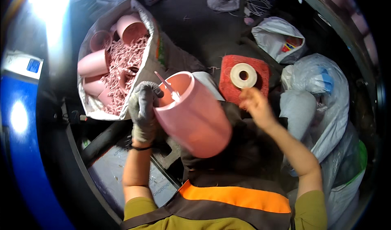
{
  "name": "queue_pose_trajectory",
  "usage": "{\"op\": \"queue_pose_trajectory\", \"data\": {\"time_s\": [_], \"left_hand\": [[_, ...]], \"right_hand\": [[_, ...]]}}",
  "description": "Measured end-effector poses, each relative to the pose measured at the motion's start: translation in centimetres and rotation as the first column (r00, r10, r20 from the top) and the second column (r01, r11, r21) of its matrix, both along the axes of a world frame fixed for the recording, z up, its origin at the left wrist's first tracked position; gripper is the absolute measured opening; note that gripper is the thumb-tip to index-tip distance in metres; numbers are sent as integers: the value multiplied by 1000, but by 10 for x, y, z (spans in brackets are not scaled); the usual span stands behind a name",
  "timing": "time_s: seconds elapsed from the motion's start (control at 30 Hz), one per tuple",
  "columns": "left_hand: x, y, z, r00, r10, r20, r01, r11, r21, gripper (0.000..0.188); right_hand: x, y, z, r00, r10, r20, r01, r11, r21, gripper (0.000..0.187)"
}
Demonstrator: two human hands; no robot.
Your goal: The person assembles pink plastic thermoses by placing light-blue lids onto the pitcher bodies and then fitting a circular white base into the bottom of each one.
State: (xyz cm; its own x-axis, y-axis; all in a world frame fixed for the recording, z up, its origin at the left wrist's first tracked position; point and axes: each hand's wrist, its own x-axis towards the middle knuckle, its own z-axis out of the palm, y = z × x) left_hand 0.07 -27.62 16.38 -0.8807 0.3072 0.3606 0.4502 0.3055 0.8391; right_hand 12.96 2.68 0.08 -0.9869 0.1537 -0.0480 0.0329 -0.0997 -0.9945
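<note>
A tapered pink plastic pot (195, 120) lies tilted over my lap, its open end toward the upper left. My left hand (143, 107), in a grey work glove, is closed on its rim. A thin pink stick (163, 81) pokes up from inside the mouth, with a small whitish bit at its lower end. My right hand (257, 108), bare and slightly blurred, is just below a cream-coloured roll (237, 78) with a hollow core. Its fingers are loosely bent and apart, with nothing visible in them. That roll rests on a red textured pad (229, 89).
At the left, a white sack (154, 52) holds several pink pots (93, 63) and thin pink scraps (122, 56). Bulky plastic bags (330, 124) crowd the right side, below a smaller white bag (269, 32). A blue panel (18, 148) borders the far left; tangled cables (258, 3) lie at the back.
</note>
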Motion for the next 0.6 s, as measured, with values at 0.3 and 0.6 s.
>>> {"op": "queue_pose_trajectory", "data": {"time_s": [0.3, 0.6], "left_hand": [[13, 87, 51, 774, -615, -150, 381, 641, -666, 24], [2, -64, 33, 769, -86, -633, -238, 881, -408, 13]], "right_hand": [[-24, -25, 190, 798, 599, -62, 218, -192, 957, 17], [-75, -30, 225, 647, 298, -702, 397, 655, 643, 47]]}}
